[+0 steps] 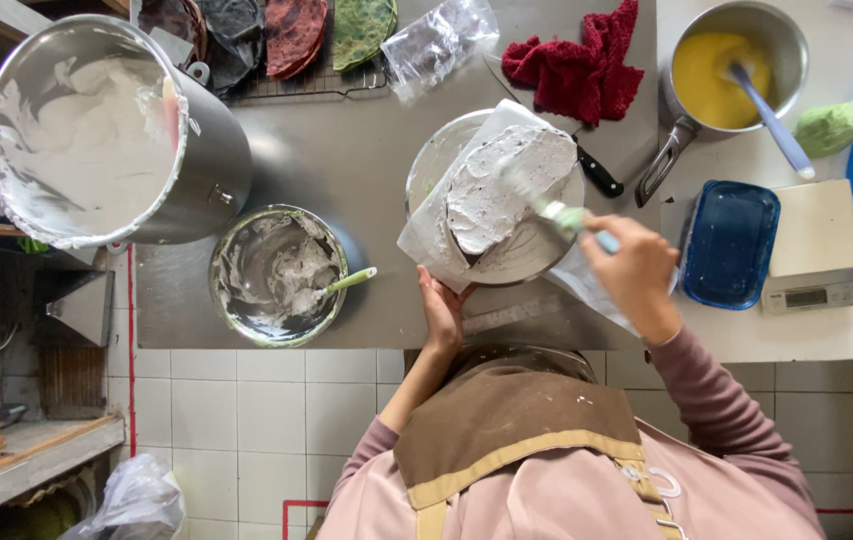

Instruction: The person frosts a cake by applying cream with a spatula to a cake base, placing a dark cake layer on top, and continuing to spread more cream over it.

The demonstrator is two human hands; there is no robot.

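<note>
A cake (494,190) covered in pale grey cream sits on a sheet of white paper on a round metal turntable (426,165). My right hand (631,272) grips a spatula (546,205) whose blurred blade lies across the cake's top. My left hand (440,312) rests against the near edge of the turntable, fingers on the paper. A small steel bowl (278,275) of the same grey cream, with a green-handled spoon in it, stands to the left of the cake.
A big steel pot (111,135) smeared with white cream stands at far left. Behind are coloured flat cakes on a wire rack (296,40), a red cloth (576,65), a black-handled knife (591,170), a saucepan of yellow cream (726,65), a blue container (728,243) and a scale (811,250).
</note>
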